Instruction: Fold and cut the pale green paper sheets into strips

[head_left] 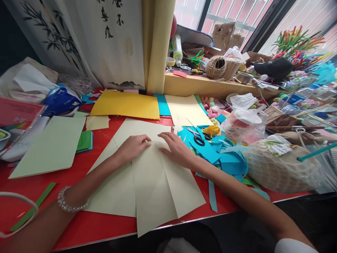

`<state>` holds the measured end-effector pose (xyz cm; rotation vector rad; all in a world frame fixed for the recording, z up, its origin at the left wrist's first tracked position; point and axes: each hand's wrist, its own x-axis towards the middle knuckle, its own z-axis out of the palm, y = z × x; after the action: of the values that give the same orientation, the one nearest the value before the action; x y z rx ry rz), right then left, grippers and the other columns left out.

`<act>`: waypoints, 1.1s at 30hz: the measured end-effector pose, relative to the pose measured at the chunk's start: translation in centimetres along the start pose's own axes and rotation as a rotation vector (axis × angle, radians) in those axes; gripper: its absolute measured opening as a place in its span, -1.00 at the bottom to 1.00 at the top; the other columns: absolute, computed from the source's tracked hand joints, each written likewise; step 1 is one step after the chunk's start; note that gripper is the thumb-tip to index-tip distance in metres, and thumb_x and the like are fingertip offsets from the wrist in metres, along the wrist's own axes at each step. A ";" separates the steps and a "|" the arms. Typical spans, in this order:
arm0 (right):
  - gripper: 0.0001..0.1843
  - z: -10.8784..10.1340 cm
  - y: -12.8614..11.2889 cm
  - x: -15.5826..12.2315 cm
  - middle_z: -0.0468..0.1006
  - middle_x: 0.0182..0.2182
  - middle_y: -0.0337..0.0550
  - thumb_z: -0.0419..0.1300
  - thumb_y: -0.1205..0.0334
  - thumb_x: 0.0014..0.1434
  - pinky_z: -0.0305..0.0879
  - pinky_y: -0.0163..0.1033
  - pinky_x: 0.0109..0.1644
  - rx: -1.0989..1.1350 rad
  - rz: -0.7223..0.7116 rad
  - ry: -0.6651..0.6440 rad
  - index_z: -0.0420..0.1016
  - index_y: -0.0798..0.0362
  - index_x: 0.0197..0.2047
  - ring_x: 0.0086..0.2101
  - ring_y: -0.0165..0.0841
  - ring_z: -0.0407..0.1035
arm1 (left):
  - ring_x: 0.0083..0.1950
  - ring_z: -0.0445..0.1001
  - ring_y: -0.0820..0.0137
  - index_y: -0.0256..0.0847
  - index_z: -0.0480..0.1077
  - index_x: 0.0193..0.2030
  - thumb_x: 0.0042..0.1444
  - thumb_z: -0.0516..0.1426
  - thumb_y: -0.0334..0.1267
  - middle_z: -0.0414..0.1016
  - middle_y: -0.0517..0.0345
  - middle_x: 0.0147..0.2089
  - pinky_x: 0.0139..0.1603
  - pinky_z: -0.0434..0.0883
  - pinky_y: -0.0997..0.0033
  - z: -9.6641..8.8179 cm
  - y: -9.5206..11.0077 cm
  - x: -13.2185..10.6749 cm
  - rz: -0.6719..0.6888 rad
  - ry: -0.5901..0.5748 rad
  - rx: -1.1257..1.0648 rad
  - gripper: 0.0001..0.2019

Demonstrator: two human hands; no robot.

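Pale cream-green paper sheets lie overlapped on the red table in front of me. On top, a narrower folded paper piece reaches past the table's front edge. My left hand is at its far end, fingers bent and thumb and fingertips closed together at the paper's edge. My right hand lies on the paper just right of that edge, fingers stretched out and thumb apart. Black-handled scissors rest on blue paper scraps, right of my right hand.
Yellow sheets and a cream sheet lie behind. At left are pale green sheets, small green papers and a green strip. A net-wrapped bundle crowds the right. A ledge holds twine and craft supplies.
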<state>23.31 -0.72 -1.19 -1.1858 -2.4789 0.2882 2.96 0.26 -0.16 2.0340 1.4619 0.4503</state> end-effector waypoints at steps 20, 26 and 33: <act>-0.41 1.7 0.0 -1.0 -0.03 0.32 -0.01 -0.31 0.11 0.36 -0.21 -0.02 0.35 -0.075 0.028 -0.210 -0.03 0.24 0.34 0.30 -0.26 -0.20 | -0.16 0.42 0.28 -0.08 0.43 -0.30 0.08 0.00 -0.12 0.53 0.20 -0.24 -0.29 0.24 0.41 -0.8 -0.5 0.2 -0.144 0.036 0.137 -0.78; -0.41 1.9 -0.2 -1.1 -0.05 0.33 -0.02 -0.32 0.14 0.35 -0.21 -0.02 0.36 -0.089 0.038 -0.206 -0.04 0.24 0.34 0.31 -0.24 -0.22 | -0.28 0.40 0.29 -0.10 0.33 -0.36 0.06 0.01 -0.08 0.47 0.17 -0.34 -0.43 0.19 0.40 -1.0 0.0 0.0 -0.277 0.047 0.140 -0.82; -0.42 2.0 -0.2 -1.2 -0.04 0.32 -0.02 -0.32 0.16 0.35 -0.21 -0.02 0.35 -0.109 0.035 -0.185 -0.02 0.25 0.34 0.30 -0.25 -0.21 | -0.30 0.40 0.27 -0.09 0.26 -0.41 0.03 0.01 -0.05 0.46 0.17 -0.32 -0.41 0.20 0.37 -0.8 -0.5 -0.1 -0.287 0.025 0.175 -0.82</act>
<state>22.99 -1.84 -3.26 -1.3003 -2.6648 0.2873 2.13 0.44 0.12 1.9107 1.8294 0.2370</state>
